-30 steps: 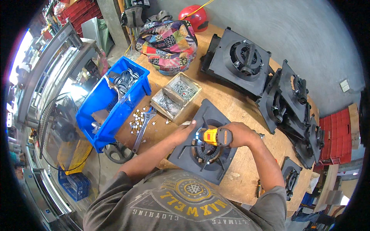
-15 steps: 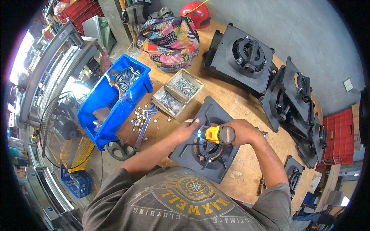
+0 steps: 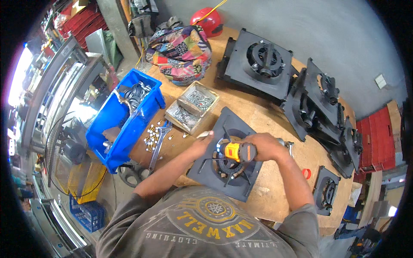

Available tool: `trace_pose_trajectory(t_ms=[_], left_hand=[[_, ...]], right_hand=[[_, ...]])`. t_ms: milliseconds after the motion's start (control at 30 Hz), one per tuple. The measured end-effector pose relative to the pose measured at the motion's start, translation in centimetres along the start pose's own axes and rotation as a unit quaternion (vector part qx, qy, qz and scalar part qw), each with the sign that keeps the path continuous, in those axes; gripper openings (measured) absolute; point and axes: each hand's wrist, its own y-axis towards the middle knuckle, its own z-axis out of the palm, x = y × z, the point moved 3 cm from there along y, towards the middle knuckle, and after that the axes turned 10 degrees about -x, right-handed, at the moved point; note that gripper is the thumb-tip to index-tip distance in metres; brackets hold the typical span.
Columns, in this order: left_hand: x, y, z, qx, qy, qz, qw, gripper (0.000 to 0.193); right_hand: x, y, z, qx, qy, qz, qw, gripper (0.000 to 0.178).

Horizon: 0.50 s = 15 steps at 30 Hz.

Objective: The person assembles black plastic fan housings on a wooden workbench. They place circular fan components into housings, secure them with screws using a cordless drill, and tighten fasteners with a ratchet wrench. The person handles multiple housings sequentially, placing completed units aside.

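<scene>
A black square metal plate (image 3: 202,174) with a round ring assembly at its middle lies on the wooden workbench in front of me. My right hand (image 3: 267,146) grips an orange and black power driver (image 3: 237,152) that lies across the ring, its tip pointing left. My left hand (image 3: 201,143) rests on the plate's left side, fingers beside the driver's tip. What the tip touches is hidden.
Two cardboard boxes of screws (image 3: 192,106) and a wrench (image 3: 158,142) with small loose fasteners lie left of the plate. A blue bin (image 3: 112,116) of parts sits at the bench's left edge. More black plates (image 3: 260,64) line the back and right. A patchwork bag (image 3: 180,50) and red helmet (image 3: 206,18) sit behind.
The hands and driver stay on the plate's ring; my left hand has shifted slightly toward the driver's tip. Nothing else has moved.
</scene>
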Motion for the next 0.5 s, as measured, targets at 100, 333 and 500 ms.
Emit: trace_pose_trajectory(t_ms=[100,333,500], left_hand=[[0.3,-0.8,-0.6,0.013,-0.017,0.062,0.998,0.074],[-1.2,-7.7,-4.4,0.057,0.221,0.323,0.918,0.076],[-2.6,-10.5,-5.1,0.141,0.392,0.37,0.83,0.091]], right_hand=[[0.0,-4.2,2.6,-0.076,0.019,-0.009,0.997,0.054],[-1.0,-18.8,10.2,-0.297,0.174,0.275,0.898,0.052],[-1.7,-24.3,16.8,-0.321,-0.067,0.435,0.838,0.061]])
